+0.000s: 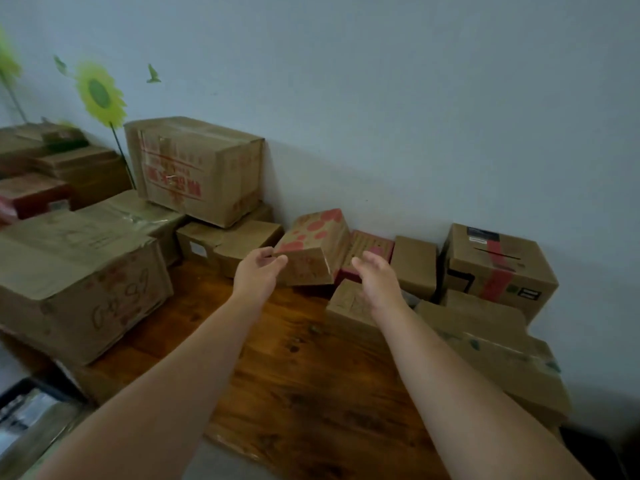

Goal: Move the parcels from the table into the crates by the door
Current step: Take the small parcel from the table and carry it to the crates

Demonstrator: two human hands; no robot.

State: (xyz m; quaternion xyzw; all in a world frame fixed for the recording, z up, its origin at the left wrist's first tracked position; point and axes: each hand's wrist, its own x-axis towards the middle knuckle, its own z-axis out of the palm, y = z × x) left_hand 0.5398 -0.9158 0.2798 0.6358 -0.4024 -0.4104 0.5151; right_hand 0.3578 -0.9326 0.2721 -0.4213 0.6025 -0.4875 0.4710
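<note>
Cardboard parcels crowd a wooden table [304, 375] against a pale wall. A small brown parcel with red blotches [317, 244] sits tilted near the wall at the table's middle. My left hand [258, 271] reaches to its left front corner with loosely curved fingers, the fingertips at the box edge; I cannot tell if they touch. My right hand [375, 275] hovers open just right of that parcel, above a small brown box [346, 306] and in front of a pink-red flat box [370, 249]. Neither hand holds anything.
A large taped carton with red print [197, 168] stands on lower boxes at the back left. Another big carton [76, 282] fills the left side. At the right are a box with red tape [498, 265] and long flat cartons [498, 351]. No crates or door appear.
</note>
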